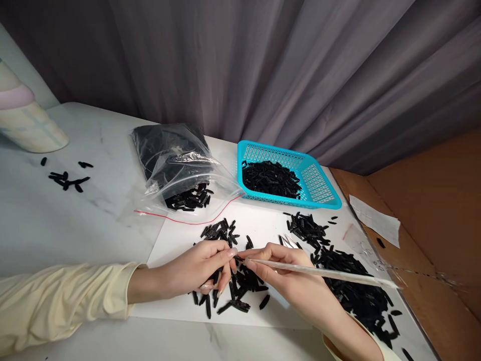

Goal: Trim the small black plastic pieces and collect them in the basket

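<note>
My left hand is closed in a pinch on a small slim black piece, mostly hidden by the fingertips. My right hand grips a long, thin, pale stick, whose narrow end points at the left fingertips. The two hands nearly meet above a white sheet. Under and around them lie loose black pieces, short and narrow. Partly behind the right hand rests a metal tool with pointed tips; its kind is hard to tell.
A turquoise basket holds many black pieces. Left of it lies a clear zip bag with more. Piles spread at right beside a small clear bag and a paper slip. A pale patterned object stands far left.
</note>
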### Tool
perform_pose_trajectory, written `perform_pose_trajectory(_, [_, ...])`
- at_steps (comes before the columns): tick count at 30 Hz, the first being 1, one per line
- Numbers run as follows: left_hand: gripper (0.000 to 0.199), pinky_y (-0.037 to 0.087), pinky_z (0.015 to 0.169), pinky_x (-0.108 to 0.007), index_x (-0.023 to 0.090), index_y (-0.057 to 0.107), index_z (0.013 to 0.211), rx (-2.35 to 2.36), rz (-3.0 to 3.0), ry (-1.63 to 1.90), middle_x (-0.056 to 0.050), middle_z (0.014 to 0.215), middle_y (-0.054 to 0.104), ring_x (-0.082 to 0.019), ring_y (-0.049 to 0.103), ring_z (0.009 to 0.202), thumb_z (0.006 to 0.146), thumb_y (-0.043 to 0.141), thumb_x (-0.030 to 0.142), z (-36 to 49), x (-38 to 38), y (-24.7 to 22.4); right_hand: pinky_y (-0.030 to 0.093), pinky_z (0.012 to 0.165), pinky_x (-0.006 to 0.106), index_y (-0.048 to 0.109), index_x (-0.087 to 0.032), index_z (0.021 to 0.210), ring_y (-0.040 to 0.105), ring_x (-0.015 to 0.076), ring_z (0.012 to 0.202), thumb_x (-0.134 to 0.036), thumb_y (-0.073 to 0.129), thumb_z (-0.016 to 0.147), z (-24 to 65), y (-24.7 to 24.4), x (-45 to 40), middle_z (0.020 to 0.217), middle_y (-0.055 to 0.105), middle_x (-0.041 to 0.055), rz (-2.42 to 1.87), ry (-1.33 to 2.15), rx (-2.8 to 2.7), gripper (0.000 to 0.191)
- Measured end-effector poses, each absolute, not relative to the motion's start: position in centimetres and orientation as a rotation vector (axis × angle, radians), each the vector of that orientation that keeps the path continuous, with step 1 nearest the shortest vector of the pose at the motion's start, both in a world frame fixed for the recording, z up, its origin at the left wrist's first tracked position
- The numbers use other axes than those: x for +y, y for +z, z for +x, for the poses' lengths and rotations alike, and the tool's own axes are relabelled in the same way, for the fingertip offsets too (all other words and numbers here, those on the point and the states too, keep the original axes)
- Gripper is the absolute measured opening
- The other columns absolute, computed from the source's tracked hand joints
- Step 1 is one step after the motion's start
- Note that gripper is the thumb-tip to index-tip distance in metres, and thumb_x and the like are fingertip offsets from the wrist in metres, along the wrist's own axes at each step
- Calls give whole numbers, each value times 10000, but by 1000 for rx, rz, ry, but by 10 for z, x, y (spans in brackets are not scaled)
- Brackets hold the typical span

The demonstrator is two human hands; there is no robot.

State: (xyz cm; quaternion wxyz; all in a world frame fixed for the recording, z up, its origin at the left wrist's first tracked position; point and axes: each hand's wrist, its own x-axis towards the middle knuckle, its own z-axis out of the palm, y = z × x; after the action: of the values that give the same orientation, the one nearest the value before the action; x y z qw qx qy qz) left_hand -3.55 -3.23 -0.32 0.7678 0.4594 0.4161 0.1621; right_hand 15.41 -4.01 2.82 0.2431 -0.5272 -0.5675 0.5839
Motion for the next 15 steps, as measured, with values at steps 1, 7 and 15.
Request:
perform_pose_trajectory(1, [298, 185, 342, -162, 163, 425, 757, 903, 997, 351, 63, 500, 516, -25, 296, 342, 921, 359, 403, -36, -33, -4, 517, 769, 305, 594, -183, 618, 681, 227, 923, -300, 653, 788, 154, 28, -40, 955, 734, 94, -1441, 1593, -1551, 215])
perform_pose_trajectory(7, [299, 184, 342, -160, 162, 429, 762, 907, 984, 347, 61, 501, 519, -26, 300, 347, 919, 364, 408, -36, -33, -4, 527, 759, 268, 595, -187, 634, 685, 207, 925, -252, 620, 808, 151, 29, -42, 944, 741, 83, -1428, 1549, -1599, 188])
perform_pose_trajectory(15, [325, 184, 337, -157, 168, 418, 730, 904, 958, 368, 65, 491, 509, -24, 303, 344, 891, 401, 451, -35, -32, -2, 550, 680, 213, 611, -186, 705, 715, 172, 782, -177, 529, 856, 149, 20, -54, 943, 744, 66, -1370, 1116, -1941, 172])
